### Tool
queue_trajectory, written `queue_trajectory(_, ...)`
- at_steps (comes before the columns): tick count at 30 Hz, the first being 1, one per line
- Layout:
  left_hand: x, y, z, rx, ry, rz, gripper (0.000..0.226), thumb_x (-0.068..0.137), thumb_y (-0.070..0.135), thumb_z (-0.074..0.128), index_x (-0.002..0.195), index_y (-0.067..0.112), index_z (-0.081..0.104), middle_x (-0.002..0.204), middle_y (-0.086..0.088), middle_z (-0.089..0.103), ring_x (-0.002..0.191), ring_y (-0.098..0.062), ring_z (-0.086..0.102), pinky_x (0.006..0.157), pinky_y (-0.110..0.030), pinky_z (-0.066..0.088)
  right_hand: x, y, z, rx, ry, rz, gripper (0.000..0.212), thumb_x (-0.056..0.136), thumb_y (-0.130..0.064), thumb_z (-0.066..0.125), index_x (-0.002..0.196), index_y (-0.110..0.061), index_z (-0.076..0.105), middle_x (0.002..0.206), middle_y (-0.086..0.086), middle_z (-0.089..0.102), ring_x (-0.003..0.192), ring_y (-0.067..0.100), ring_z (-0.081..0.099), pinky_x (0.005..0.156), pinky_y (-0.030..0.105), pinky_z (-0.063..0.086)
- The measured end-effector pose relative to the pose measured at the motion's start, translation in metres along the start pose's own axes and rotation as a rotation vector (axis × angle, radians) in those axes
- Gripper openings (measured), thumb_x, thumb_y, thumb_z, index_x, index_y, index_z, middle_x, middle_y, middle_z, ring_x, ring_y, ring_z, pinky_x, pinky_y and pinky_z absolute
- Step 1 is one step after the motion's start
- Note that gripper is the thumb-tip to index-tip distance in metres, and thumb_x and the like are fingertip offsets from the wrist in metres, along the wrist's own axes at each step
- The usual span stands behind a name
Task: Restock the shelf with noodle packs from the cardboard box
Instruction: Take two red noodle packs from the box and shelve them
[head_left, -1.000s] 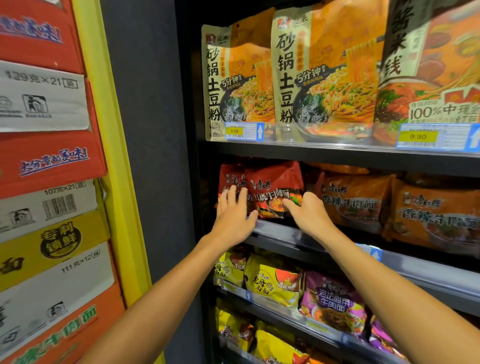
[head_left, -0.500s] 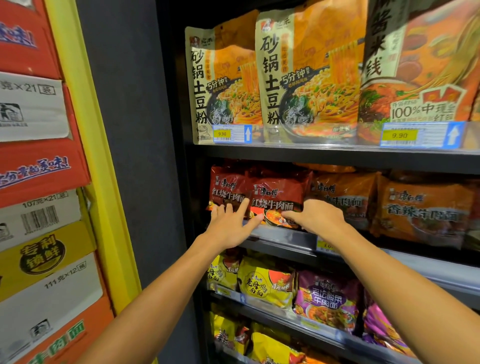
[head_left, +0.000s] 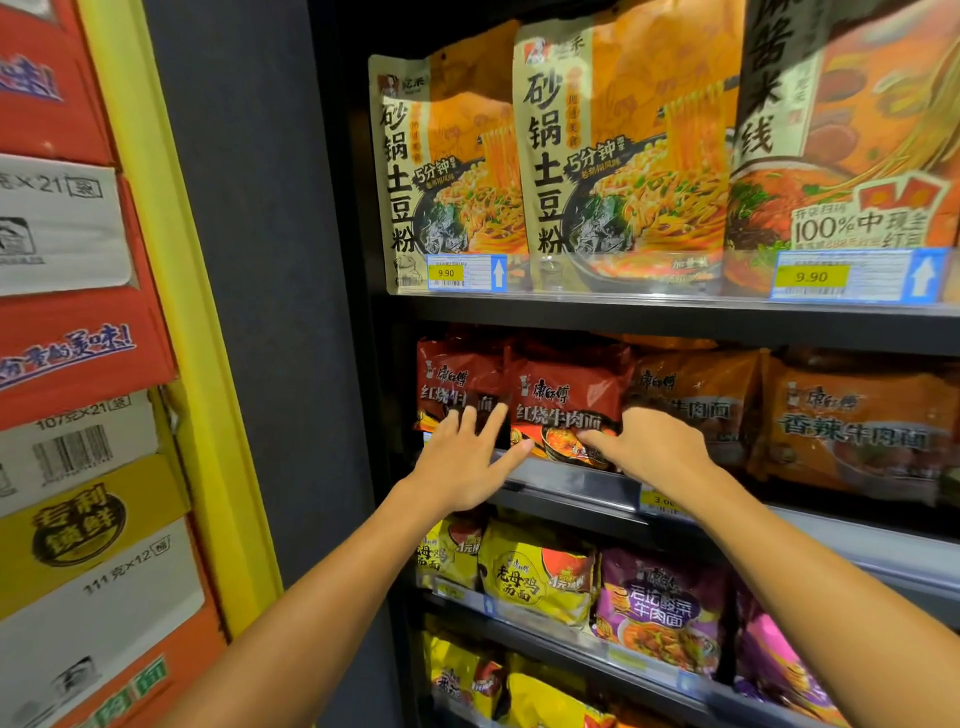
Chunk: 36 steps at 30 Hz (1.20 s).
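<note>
Two dark red noodle packs stand side by side at the left end of the middle shelf (head_left: 571, 486). My left hand (head_left: 462, 467) is spread flat, its straight fingertips touching the lower front of the left red pack (head_left: 457, 371). My right hand (head_left: 654, 452) lies against the lower front of the right red pack (head_left: 566, 384), fingers stretched leftward across it; its thumb is hidden. No cardboard box with loose packs is in sight.
Orange noodle packs (head_left: 852, 415) fill the same shelf to the right. Tall orange bags (head_left: 613, 156) stand on the shelf above, yellow packs (head_left: 535, 571) and purple packs (head_left: 660, 608) below. Stacked printed cartons (head_left: 67, 364) and a yellow post (head_left: 182, 312) are at left.
Both hands slid down from the upper part of the red packs to their lower fronts. The two packs now stand straighter and closer to the shelf's front edge.
</note>
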<state>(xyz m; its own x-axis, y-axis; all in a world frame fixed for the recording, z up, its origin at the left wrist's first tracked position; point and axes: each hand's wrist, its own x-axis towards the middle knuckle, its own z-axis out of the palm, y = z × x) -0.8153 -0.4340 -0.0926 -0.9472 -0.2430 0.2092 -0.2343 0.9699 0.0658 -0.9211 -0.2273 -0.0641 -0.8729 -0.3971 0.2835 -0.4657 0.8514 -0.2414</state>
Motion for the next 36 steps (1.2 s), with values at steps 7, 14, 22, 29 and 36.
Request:
queue_trajectory(7,0.005,-0.003,-0.001,0.046,-0.027,-0.056,0.087,0.087,0.081,0.007,0.158,0.03,0.001,0.162,-0.024,0.01,0.15,-0.044,0.007,0.121,-0.053,0.007,0.005,-0.012,0.001,-0.007,-0.081,0.018,0.05,0.096,-0.062,0.045,0.074,-0.017,0.047,0.089,0.001,0.06,0.083,0.024,0.058,0.072,0.033,0.043)
queue_trajectory(14,0.003,0.001,-0.002,-0.034,-0.045,-0.077,0.083,0.083,0.084,0.003,0.155,0.044,0.004,0.163,-0.025,0.0,0.15,-0.044,-0.006,0.122,-0.055,-0.004,0.012,-0.024,-0.001,0.006,-0.188,0.071,0.06,0.094,-0.069,0.043,0.096,-0.012,0.06,0.105,0.006,0.067,0.097,0.026,0.063,0.075,0.032,0.043)
queue_trajectory(22,-0.017,0.012,-0.007,-0.059,0.022,0.015,0.072,0.09,0.078,0.013,0.154,0.048,0.0,0.166,-0.013,0.001,0.152,-0.036,-0.008,0.122,-0.051,-0.003,-0.018,0.007,-0.013,-0.025,-0.089,0.047,0.075,0.074,-0.092,0.036,0.067,-0.018,0.046,0.071,-0.003,0.056,0.069,0.019,0.057,0.066,0.035,0.044)
queue_trajectory(29,-0.034,0.033,-0.002,-0.104,0.118,0.225,0.083,0.081,0.085,0.003,0.155,0.047,0.004,0.166,-0.001,0.007,0.152,-0.03,0.001,0.122,-0.051,0.004,-0.081,0.032,-0.031,-0.103,0.064,-0.057,0.084,0.088,-0.079,0.035,0.146,-0.018,0.044,0.138,0.005,0.056,0.127,0.029,0.051,0.094,0.044,0.048)
queue_trajectory(36,-0.059,0.073,0.001,-0.156,0.107,0.452,0.077,0.088,0.081,0.01,0.155,0.045,0.006,0.167,0.005,0.002,0.153,-0.025,-0.004,0.123,-0.049,-0.002,-0.165,0.055,-0.049,-0.198,0.18,-0.106,0.078,0.093,-0.069,0.04,0.153,-0.019,0.035,0.153,0.003,0.041,0.141,0.026,0.032,0.117,0.039,0.029)
